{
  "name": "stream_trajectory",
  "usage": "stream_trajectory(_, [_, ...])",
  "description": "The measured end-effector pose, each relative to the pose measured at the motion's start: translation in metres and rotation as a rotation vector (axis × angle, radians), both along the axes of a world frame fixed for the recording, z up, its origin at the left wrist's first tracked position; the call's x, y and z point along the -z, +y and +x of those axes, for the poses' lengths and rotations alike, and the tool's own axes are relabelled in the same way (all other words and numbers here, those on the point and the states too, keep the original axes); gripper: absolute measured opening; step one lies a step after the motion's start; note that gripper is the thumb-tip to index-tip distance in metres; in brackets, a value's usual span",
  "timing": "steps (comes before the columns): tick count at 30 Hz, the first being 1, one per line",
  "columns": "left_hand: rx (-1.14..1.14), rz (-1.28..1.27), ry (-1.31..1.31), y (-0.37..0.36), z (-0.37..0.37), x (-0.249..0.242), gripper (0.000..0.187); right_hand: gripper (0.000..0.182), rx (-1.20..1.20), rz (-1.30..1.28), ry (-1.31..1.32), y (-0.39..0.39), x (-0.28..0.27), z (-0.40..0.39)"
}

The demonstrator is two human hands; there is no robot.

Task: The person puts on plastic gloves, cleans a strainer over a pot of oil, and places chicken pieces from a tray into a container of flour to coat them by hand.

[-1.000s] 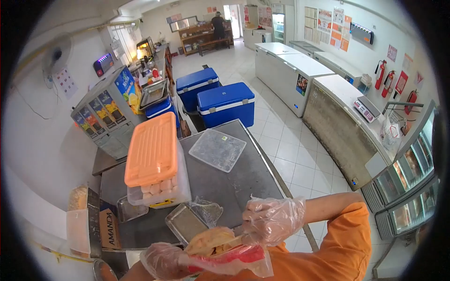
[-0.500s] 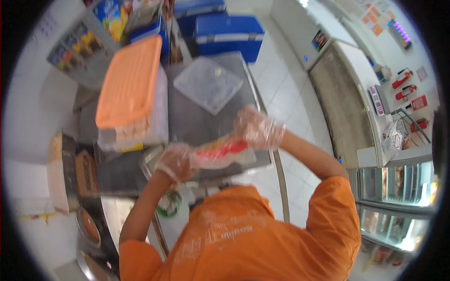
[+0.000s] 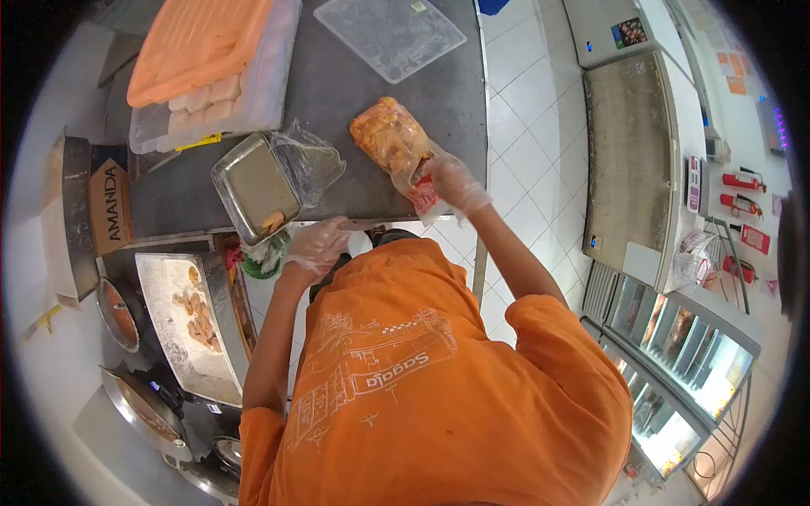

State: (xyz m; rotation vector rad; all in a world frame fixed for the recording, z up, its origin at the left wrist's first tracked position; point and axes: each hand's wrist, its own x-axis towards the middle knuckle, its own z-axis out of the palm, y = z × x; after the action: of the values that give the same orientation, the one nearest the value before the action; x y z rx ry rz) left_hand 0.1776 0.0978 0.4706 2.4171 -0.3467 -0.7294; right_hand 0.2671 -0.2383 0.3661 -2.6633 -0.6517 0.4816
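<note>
My right hand, in a clear plastic glove, is closed on the gathered, red-printed end of a clear plastic bag. Orange-coated pieces that look like marinated meat fill the bag, which lies on the dark tabletop. My left hand, gloved as well, is at the table's front edge with its fingers extended and nothing visible in them. Just beyond it is a rectangular metal tray with a small pale scrap in one corner. Crumpled clear plastic lies against the tray's right side.
A clear tub of pale pieces, partly under an orange lid, stands at the back left. Behind the bag lies a clear flat lid. Left of my body are a floury tray with brown pieces and several pans.
The bag was stretched between both hands; now it rests on the table, held only by the right. My left hand has come off it, and the view has tilted downward.
</note>
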Motion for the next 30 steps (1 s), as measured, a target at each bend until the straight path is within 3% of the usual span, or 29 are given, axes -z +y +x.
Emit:
stream_trajectory(1, [-0.064, 0.044, 0.01, 0.011, -0.009, -0.002, 0.042, 0.032, 0.0, 0.002, 0.002, 0.012, 0.018, -0.004])
stream_trajectory(3, [-0.126, 0.01, -0.009, 0.03, -0.031, 0.013, 0.04, 0.038, 0.498, 0.464, 0.032, 0.034, 0.048, -0.007])
stream_trajectory(4, [-0.192, -0.025, -0.028, 0.035, -0.039, 0.014, 0.038, 0.038, 0.496, 0.467, 0.03, 0.038, 0.053, -0.007])
stream_trajectory(6, [-0.249, -0.059, -0.03, 0.043, -0.057, 0.015, 0.038, 0.05, 0.245, 0.034, -0.266, 0.042, 0.062, -0.009])
stream_trajectory(9, [-0.364, -0.131, -0.024, 0.052, -0.078, 0.019, 0.04, 0.064, 0.067, 0.189, -0.467, 0.023, 0.066, -0.001])
stream_trajectory(13, [-0.439, -0.201, -0.029, 0.058, -0.095, 0.023, 0.042, 0.06, 0.143, -0.007, -0.289, 0.04, 0.081, 0.022])
stream_trajectory(15, [-0.484, -0.248, -0.028, 0.061, -0.104, 0.025, 0.04, 0.055, -0.005, -0.283, -0.263, 0.043, 0.091, 0.037])
stream_trajectory(18, [-0.511, -0.23, -0.049, 0.064, -0.11, 0.021, 0.037, 0.047, 0.01, -0.249, -0.108, 0.053, 0.047, 0.059])
stream_trajectory(22, [-0.437, -0.129, -0.153, 0.068, -0.111, 0.014, 0.034, 0.041, 0.02, -0.216, -0.207, 0.063, 0.055, 0.065])
stream_trajectory(25, [-0.474, -0.09, -0.133, 0.066, -0.109, 0.003, 0.032, 0.034, 0.141, -0.321, -0.041, 0.071, 0.034, 0.056])
stream_trajectory(28, [-0.502, -0.048, -0.104, 0.07, -0.111, 0.004, 0.032, 0.029, 0.128, -0.229, -0.124, 0.059, 0.041, 0.044])
stream_trajectory(30, [-0.54, -0.133, -0.106, 0.075, -0.116, 0.014, 0.032, 0.028, 0.159, 0.07, -0.209, 0.048, 0.054, 0.037])
